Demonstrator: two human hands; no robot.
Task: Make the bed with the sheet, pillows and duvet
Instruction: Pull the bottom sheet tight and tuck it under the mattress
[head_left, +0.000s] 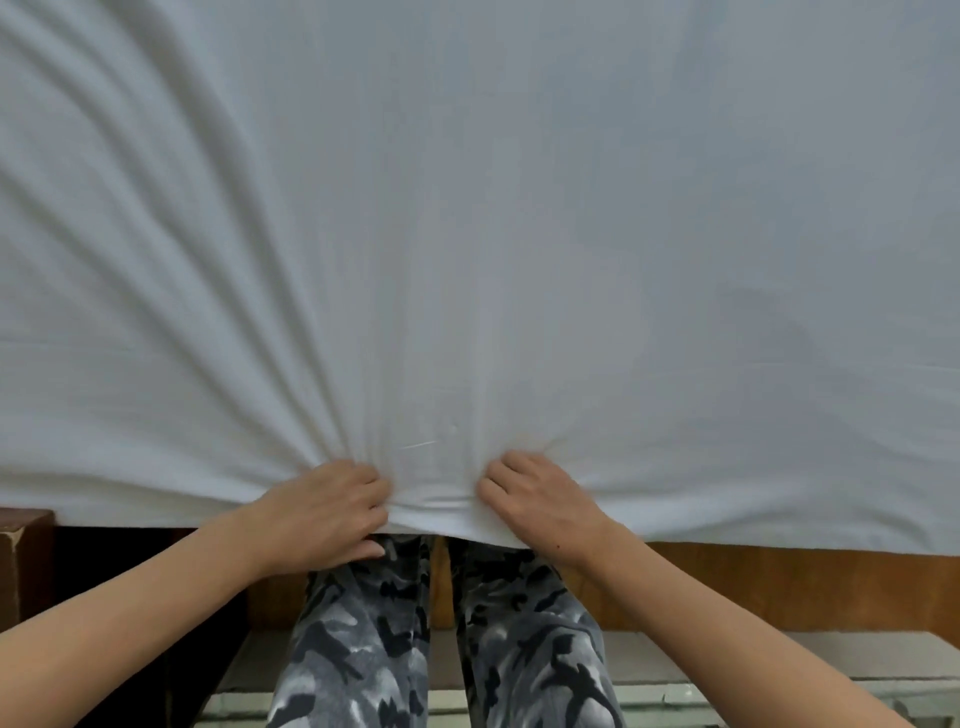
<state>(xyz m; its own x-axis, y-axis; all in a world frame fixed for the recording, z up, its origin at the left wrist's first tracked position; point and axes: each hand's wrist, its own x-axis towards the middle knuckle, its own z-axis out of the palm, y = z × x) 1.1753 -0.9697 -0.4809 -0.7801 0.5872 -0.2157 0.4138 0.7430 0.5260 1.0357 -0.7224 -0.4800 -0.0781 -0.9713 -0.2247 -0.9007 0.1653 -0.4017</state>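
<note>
- A person is standing at the near edge of the bed, bunching a white sheet (467, 234) in both hands, with the sheet spreading away from that edge and filling nearly the whole view.
- The left hand (324, 512) is gripping a gather of cloth just at the edge, fingers curled into the folds and thumb seemingly tucked beneath the hem.
- The right hand (537, 501) is pinching the sheet just beside the left, knuckles bent over a small ridge of fabric held between the two.
- Deep creases are fanning out from the hands toward the far left of the sheet, while the cloth to the right of the hands is lying smoother.
- To do this step well, the pull probably needs to be even and toward the body, the hands then working apart along the edge so the left-side ridges are drawn flat before tucking.
- Below the edge, the wooden bed frame (753, 577) is showing behind camouflage-print trousers (441, 649).
- No pillows, duvet or containers are showing; what lies under the sheet is hidden.
</note>
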